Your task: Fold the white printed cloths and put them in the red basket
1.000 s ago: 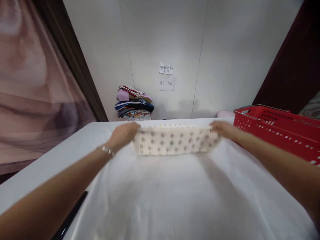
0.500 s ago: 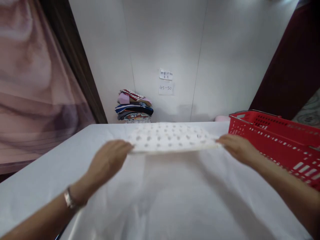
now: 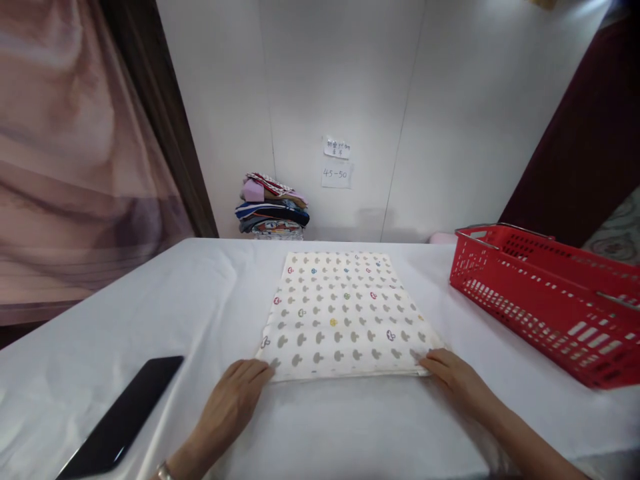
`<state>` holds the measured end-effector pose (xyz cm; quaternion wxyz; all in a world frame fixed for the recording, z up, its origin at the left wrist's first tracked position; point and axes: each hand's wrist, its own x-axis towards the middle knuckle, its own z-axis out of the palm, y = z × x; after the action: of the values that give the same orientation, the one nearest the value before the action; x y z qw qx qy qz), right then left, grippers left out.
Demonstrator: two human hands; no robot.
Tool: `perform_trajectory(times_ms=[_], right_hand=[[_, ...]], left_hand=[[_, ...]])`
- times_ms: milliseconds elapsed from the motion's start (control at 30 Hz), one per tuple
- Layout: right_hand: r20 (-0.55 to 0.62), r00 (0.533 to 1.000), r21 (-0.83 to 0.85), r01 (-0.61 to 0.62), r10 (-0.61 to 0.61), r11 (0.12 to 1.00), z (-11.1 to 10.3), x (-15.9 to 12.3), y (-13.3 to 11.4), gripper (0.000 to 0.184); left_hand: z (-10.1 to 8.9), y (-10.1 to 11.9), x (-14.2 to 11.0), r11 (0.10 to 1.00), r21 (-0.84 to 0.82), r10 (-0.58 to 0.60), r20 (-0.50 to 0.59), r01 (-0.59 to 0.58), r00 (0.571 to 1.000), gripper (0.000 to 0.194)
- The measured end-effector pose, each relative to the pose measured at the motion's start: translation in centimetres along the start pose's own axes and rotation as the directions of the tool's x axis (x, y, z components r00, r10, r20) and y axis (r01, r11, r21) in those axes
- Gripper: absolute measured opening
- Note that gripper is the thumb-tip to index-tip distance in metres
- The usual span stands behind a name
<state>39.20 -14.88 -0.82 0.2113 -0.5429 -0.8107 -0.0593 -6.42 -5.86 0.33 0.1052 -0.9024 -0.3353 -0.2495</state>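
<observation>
A white cloth (image 3: 345, 310) printed with grey and a few coloured mushrooms lies flat on the white-covered table. It looks folded, with layers showing along its near edge. My left hand (image 3: 237, 393) grips the near left corner, fingers together on top and thumb out of sight. At the near right corner, my right hand (image 3: 455, 377) is closed on the cloth in the same way. A bracelet (image 3: 163, 471) circles my left wrist.
A black phone-like slab (image 3: 125, 413) lies at the left on the table (image 3: 215, 300). To the right stands a red perforated basket (image 3: 540, 300) with metal handles. Folded clothes (image 3: 273, 210) are stacked beyond the far edge, near paper notes (image 3: 337, 173) on the wall.
The cloth was stretched in the air between both hands; now it rests flat on the table. Both hands have come down and nearer, still at its near corners. The black slab has come into view.
</observation>
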Motion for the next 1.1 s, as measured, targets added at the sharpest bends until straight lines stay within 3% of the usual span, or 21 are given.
perform_trajectory(times_ms=[100, 300, 633, 800, 967, 1100], right_hand=[[0.046, 0.999, -0.012, 0.013, -0.012, 1.000, 0.8, -0.7, 0.2, 0.034], [-0.071, 0.997, -0.001, -0.007, 0.007, 1.000, 2.4, -2.1, 0.8, 0.037], [-0.141, 0.987, -0.021, -0.082, 0.078, 0.996, 2.9, -2.8, 0.1, 0.035], [-0.117, 0.978, -0.038, -0.181, 0.175, 0.983, 2.9, -3.8, -0.5, 0.037], [-0.079, 0.964, 0.057, -0.251, 0.255, 0.966, 2.8, -4.2, -1.0, 0.038], [-0.055, 0.948, 0.267, -0.290, 0.315, 0.919, 2.8, -4.4, -0.7, 0.036]], left_hand=[[0.5, 0.2, -0.5, 1.000, 0.005, -0.015, 0.012, 0.015, 1.000, 0.029], [1.1, 0.4, -1.3, 0.996, 0.005, -0.091, 0.005, 0.091, 0.996, 0.032], [2.7, -0.7, -2.8, 0.996, 0.010, -0.087, -0.055, 0.087, 0.995, 0.034], [3.2, -0.9, -3.8, 0.993, -0.040, -0.114, 0.007, 0.114, 0.993, 0.030], [4.5, -1.0, -4.7, 0.966, -0.145, -0.209, 0.038, 0.212, 0.977, 0.053], [5.9, -1.7, -5.2, 0.947, -0.225, -0.237, -0.008, 0.229, 0.972, 0.063]])
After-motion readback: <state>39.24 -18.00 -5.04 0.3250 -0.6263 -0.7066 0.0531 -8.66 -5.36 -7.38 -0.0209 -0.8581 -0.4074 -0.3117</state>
